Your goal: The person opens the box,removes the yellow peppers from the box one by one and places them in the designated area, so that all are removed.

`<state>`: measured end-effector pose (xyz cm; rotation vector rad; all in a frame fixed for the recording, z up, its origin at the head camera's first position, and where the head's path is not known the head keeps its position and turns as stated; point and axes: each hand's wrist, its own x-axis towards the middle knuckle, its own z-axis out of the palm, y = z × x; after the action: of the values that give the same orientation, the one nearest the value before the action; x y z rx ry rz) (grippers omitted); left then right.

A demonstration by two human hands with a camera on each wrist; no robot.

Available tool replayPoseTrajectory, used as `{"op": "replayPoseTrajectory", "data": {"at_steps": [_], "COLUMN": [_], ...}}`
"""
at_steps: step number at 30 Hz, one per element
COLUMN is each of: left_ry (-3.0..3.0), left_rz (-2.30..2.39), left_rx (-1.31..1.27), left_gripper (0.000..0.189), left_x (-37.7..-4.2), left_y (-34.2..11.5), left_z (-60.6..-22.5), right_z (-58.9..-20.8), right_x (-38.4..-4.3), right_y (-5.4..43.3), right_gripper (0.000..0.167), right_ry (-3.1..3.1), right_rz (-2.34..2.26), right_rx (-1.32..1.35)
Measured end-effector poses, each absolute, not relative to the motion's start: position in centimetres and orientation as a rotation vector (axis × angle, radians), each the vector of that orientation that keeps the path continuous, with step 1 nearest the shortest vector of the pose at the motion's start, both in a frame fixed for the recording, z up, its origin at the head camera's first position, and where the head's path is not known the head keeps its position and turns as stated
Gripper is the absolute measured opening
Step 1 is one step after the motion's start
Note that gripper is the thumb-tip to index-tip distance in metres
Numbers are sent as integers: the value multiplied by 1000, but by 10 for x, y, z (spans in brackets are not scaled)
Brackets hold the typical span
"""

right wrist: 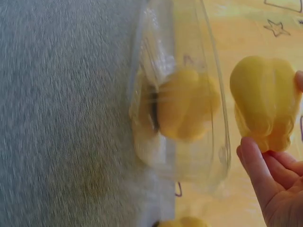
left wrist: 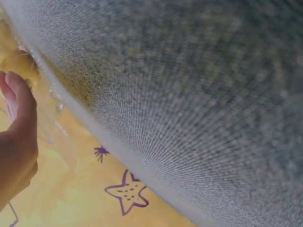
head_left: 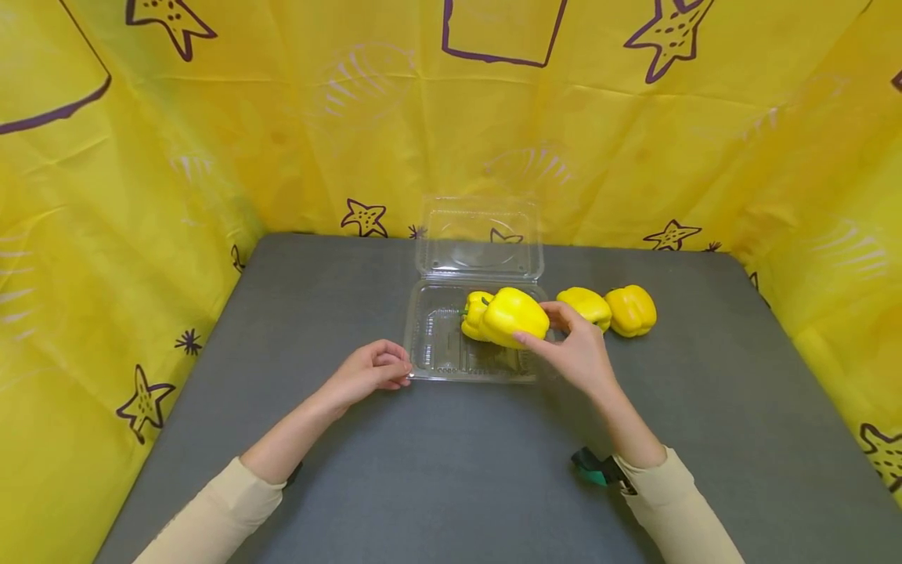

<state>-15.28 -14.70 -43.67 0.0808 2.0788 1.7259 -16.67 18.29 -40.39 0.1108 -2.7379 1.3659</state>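
My right hand [head_left: 579, 352] holds a yellow bell pepper [head_left: 516, 316] between thumb and fingers, above the clear plastic container [head_left: 431, 345]. In the right wrist view this held pepper [right wrist: 265, 94] is raised clear of the container's side. Inside the container lies another yellow bell pepper [head_left: 474, 316], partly hidden by the held one; through the clear wall the same pepper [right wrist: 187, 104] shows. At the container's front left corner, my left hand [head_left: 369, 370] pinches the rim with curled fingers. Only part of the left hand [left wrist: 19, 137] enters the left wrist view.
The container's lid [head_left: 481, 243] stands open at the back, against the yellow patterned cloth [head_left: 296, 157]. Two more yellow peppers, a nearer one [head_left: 586, 304] and a farther one [head_left: 632, 311], lie right of the container on the grey table [head_left: 451, 462].
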Motion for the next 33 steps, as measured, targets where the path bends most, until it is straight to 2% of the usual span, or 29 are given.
{"op": "replayPoseTrajectory", "data": {"at_steps": [24, 33], "left_ry": [2022, 2011], "left_rz": [1727, 1729], "left_rx": [118, 124], "left_gripper": [26, 26], "left_x": [-152, -153], "left_y": [-149, -149], "left_z": [-435, -435], "right_z": [-392, -390], "right_x": [-167, -167], "right_y": [261, 289], "right_gripper": [63, 69], "right_ry": [-2595, -2579], "right_rz": [1251, 1237], "right_rx": [-257, -492]}}
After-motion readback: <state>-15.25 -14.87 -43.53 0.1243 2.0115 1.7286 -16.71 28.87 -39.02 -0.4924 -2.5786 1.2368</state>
